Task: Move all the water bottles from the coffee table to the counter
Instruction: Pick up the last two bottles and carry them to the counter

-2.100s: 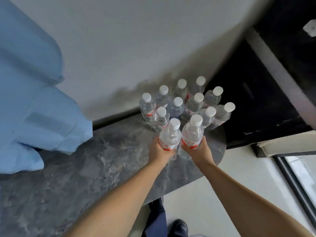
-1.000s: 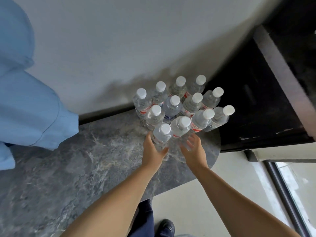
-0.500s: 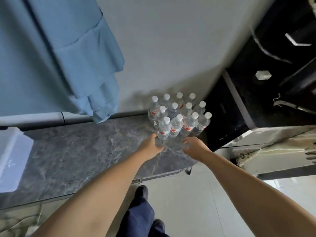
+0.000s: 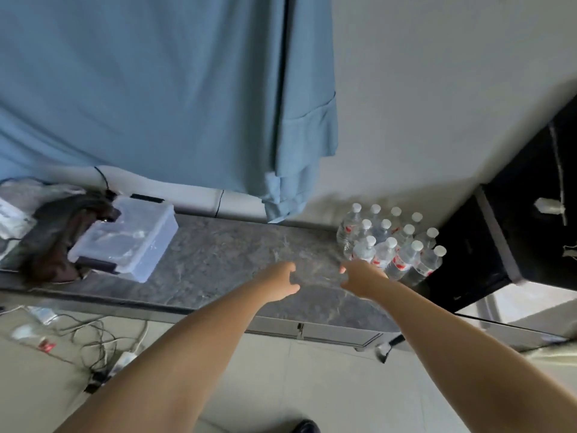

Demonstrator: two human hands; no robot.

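The water bottles stand upright in a tight group at the right end of the grey marble counter, close to the wall and next to a black cabinet. Their caps are white and some labels are red. Both hands are above the counter and hold nothing. The left hand has its fingers loosely bent and apart. The right hand is also relaxed, just in front of the nearest bottles; I cannot tell if it touches them. At the left end lies a clear plastic box. A blue cloth hangs over the wall.
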